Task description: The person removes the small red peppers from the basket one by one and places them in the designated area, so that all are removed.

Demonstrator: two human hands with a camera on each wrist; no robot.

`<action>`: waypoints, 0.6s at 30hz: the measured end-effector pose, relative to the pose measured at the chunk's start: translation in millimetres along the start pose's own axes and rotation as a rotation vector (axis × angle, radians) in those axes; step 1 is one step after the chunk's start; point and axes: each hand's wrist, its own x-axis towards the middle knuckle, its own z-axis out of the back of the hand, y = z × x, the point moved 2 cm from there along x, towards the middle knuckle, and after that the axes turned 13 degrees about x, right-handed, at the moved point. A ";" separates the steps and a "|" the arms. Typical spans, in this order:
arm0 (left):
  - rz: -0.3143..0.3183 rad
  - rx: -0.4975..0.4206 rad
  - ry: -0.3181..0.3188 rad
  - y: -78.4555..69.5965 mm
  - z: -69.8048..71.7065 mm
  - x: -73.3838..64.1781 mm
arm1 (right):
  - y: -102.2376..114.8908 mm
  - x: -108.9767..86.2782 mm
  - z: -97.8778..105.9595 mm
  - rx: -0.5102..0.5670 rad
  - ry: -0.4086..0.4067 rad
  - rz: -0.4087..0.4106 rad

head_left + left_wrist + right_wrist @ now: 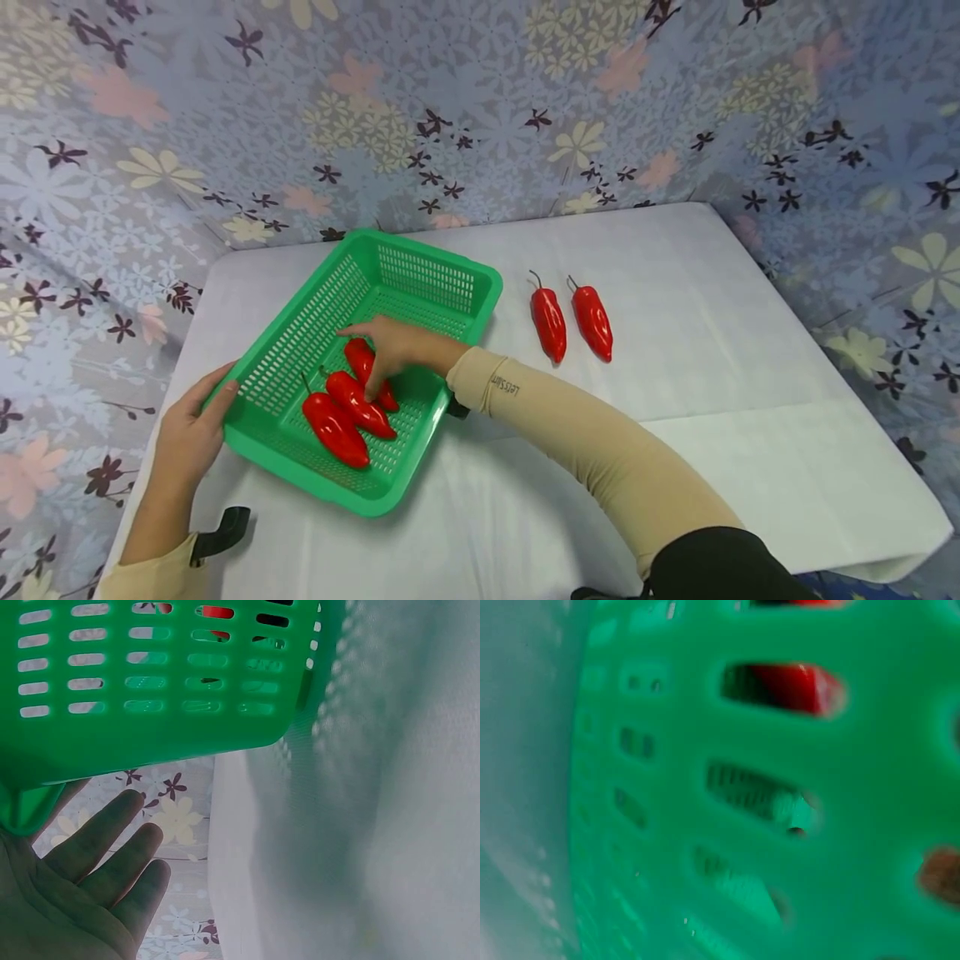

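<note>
A green plastic basket (315, 310) with slotted walls stands on the left of the table. My left hand (187, 425) holds its near-left corner, thumb on the rim; the left wrist view shows the other fingers (124, 859) spread below. Inside lie three shiny red peppers side by side: one nearest me (335, 429), a middle one (352, 400) and a third (360, 358). My right hand (401, 343) reaches over the right rim, its thumb and index finger spread apart over the third pepper and partly hiding it. In the right wrist view the basket wall (667, 825) covers most of the hand.
Two more red peppers (549, 323) (593, 322) lie on the white tablecloth (712, 333) right of the basket, stems pointing away from me. Floral fabric (480, 108) hangs behind the table. A black wrist mount (221, 533) juts from my left sleeve.
</note>
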 end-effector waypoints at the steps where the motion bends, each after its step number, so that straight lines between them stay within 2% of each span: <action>1: 0.005 -0.008 0.015 -11.4 6.0 -6.5 | -0.2 -0.2 -1.7 -0.003 0.003 -0.007; 6: 0.007 -0.005 0.012 -7.1 3.6 -4.4 | -3.0 0.1 -6.2 -0.005 0.024 -0.027; 8: 0.011 0.000 0.000 4.7 -2.6 2.0 | -3.9 1.0 -7.6 -0.006 0.037 -0.026; 14: 0.002 0.047 -0.041 61.9 -30.5 32.4 | -6.9 1.9 -8.2 0.011 0.059 -0.045; 16: -0.002 0.057 -0.050 72.5 -36.5 38.0 | -7.6 1.1 -7.8 0.019 0.055 -0.051; 18: -0.004 0.047 -0.055 76.5 -39.1 40.8 | -7.9 0.4 -7.2 0.025 0.048 -0.050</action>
